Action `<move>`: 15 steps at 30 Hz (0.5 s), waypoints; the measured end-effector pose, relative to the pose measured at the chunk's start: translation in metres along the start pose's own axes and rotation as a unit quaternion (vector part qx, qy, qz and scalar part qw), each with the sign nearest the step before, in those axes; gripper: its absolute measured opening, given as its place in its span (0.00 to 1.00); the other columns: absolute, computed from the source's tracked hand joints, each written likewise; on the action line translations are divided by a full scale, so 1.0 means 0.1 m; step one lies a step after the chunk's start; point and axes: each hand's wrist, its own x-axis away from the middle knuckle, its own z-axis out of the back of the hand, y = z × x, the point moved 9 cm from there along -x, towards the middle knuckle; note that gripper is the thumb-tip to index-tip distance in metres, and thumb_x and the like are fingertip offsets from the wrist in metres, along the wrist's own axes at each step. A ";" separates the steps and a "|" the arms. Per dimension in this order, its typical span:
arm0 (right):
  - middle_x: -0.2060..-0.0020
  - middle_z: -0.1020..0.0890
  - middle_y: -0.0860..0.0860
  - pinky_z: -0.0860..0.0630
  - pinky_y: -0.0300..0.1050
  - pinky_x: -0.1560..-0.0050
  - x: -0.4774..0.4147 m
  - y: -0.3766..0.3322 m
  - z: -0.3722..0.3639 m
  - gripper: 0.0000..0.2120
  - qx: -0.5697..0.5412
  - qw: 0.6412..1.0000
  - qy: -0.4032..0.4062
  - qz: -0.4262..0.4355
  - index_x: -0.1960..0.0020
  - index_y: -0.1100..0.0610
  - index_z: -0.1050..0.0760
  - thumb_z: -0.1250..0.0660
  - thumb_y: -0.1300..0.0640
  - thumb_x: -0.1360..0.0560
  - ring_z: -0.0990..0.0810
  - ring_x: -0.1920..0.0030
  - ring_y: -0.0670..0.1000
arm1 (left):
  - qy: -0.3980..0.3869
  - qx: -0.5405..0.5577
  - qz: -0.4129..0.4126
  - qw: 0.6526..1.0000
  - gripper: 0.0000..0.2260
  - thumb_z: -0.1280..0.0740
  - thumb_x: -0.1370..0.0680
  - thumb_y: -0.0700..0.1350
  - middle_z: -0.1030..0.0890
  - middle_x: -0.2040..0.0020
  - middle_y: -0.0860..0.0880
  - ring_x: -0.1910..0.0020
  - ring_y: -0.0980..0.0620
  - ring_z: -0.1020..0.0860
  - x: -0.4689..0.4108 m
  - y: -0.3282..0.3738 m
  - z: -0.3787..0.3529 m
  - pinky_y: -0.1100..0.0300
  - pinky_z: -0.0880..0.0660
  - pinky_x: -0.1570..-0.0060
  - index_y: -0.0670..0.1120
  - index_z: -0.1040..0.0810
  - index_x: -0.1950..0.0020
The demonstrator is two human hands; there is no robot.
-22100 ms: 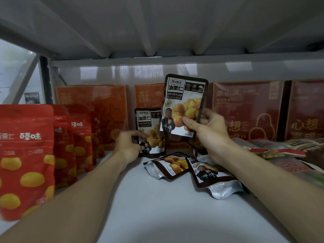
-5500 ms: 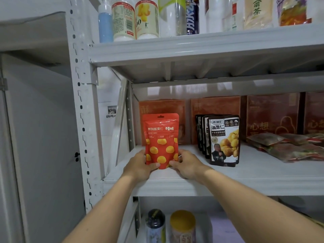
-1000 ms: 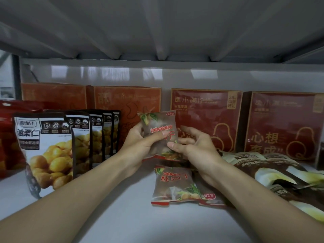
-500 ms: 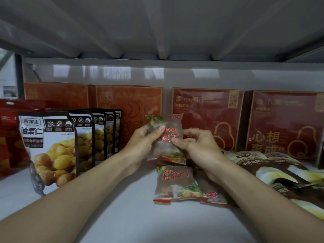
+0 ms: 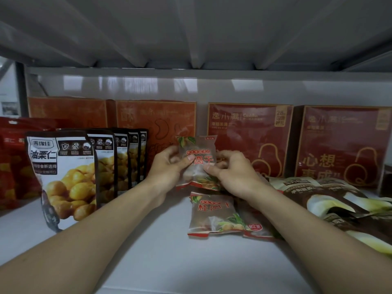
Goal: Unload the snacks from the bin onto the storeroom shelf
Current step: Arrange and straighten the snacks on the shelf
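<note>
**Item:** small translucent longan packet [image 5: 199, 150], with red lettering and a leaf print at the corners. It is held upright just above the shelf board [image 5: 148, 251], in front of the boxes at the back.

**Grip:** the packet is pinched at both sides.
- Left hand [image 5: 167, 168]: the thumb is laid across the front, and the fingers are curled behind the left edge.
- Right hand [image 5: 233, 175]: the thumb is set on the lower right front, and the fingers are bent behind the right edge.

**Directly below:** a second longan packet [image 5: 212, 213] is laid flat on the board. A third packet [image 5: 257, 227] lies beside it and is partly covered by the right forearm.

**To the left:** black chestnut pouches [image 5: 63, 177] are stood upright in a row, one behind another. Red pouches [image 5: 12, 162] are stood further left.

**To the right:** brown-and-cream packets [image 5: 331, 198] are heaped flat, overlapping one another.

**Along the back:** two orange boxes [image 5: 157, 122] and two dark red boxes [image 5: 248, 134] are stood on edge against the rear panel.

**Overhead:** the ribbed grey underside of the upper shelf [image 5: 191, 28] is seen.
</note>
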 end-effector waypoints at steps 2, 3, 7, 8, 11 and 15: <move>0.53 0.15 0.48 0.22 0.44 0.48 -0.05 -0.03 -0.04 0.15 0.083 0.996 -0.019 0.026 0.40 0.52 0.21 0.28 0.47 0.24 0.17 0.50 0.48 | 0.011 -0.009 0.009 1.000 0.16 0.31 0.22 0.40 0.15 0.52 0.43 0.61 0.50 0.15 -0.01 -0.03 0.04 0.59 0.21 0.68 0.41 0.26 0.34; 0.49 0.16 0.48 0.23 0.46 0.44 -0.07 -0.03 -0.08 0.18 0.129 0.990 -0.041 0.034 0.38 0.52 0.22 0.29 0.44 0.25 0.19 0.46 0.49 | 0.018 -0.017 0.015 1.000 0.16 0.31 0.22 0.40 0.15 0.52 0.43 0.62 0.50 0.15 -0.01 -0.05 0.07 0.60 0.21 0.68 0.41 0.26 0.34; 0.34 0.22 0.52 0.28 0.49 0.33 -0.08 0.13 -0.24 0.28 0.287 0.944 -0.160 0.015 0.28 0.52 0.29 0.31 0.42 0.24 0.25 0.34 0.54 | 0.037 -0.088 0.030 0.995 0.12 0.32 0.20 0.42 0.19 0.56 0.43 0.58 0.45 0.17 -0.02 -0.16 0.18 0.54 0.18 0.60 0.43 0.26 0.37; 0.31 0.24 0.51 0.30 0.49 0.31 -0.07 0.17 -0.26 0.28 0.315 0.932 -0.180 0.012 0.27 0.52 0.29 0.32 0.42 0.23 0.27 0.31 0.54 | 0.034 -0.100 0.035 0.994 0.09 0.33 0.20 0.42 0.20 0.57 0.44 0.58 0.45 0.17 -0.03 -0.20 0.20 0.55 0.18 0.59 0.44 0.26 0.41; 0.30 0.24 0.49 0.31 0.51 0.30 -0.05 0.24 -0.27 0.26 0.361 0.910 -0.202 0.011 0.28 0.49 0.28 0.35 0.40 0.22 0.28 0.30 0.54 | 0.020 -0.114 0.057 0.992 0.05 0.35 0.19 0.42 0.22 0.60 0.47 0.70 0.56 0.20 -0.02 -0.27 0.20 0.68 0.25 0.72 0.49 0.30 0.49; 0.32 0.23 0.47 0.31 0.50 0.30 -0.05 0.25 -0.22 0.20 0.386 0.899 -0.204 0.014 0.30 0.47 0.25 0.34 0.46 0.21 0.28 0.30 0.54 | 0.019 -0.146 0.068 0.987 0.06 0.36 0.18 0.41 0.21 0.61 0.47 0.70 0.57 0.20 -0.04 -0.34 0.26 0.68 0.25 0.71 0.50 0.28 0.54</move>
